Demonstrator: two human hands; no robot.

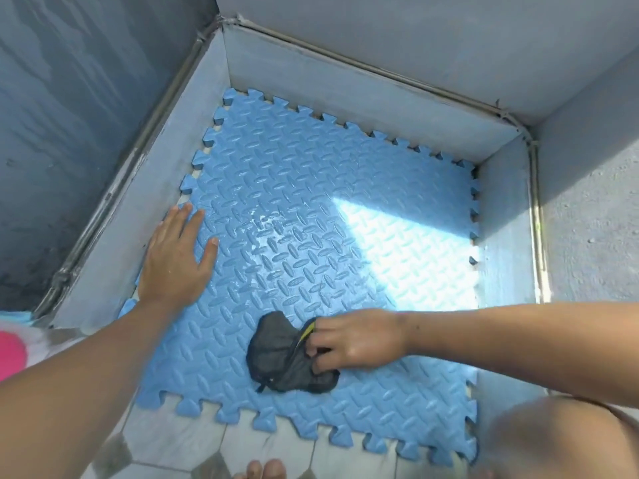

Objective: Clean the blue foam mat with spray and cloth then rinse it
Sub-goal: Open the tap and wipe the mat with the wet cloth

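Blue foam mat [311, 202] flat on floor in walled corner, far edges just beside grey wall [345, 88]; wet sheen mid-mat. L hand [176, 261] open, palm down, pinning left edge. R hand [356, 340] fingers pinched on dark cloth [283, 354], near front edge. Wiping step, I judge: keep L weight on, flatten cloth, long overlapping strokes w/ tread ridges, thru wet patch first.

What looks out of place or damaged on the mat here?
Nothing damaged. The blue foam mat lies flat, with a wet glossy patch mid-mat, expected during cleaning. The dark cloth is bunched under the right hand.
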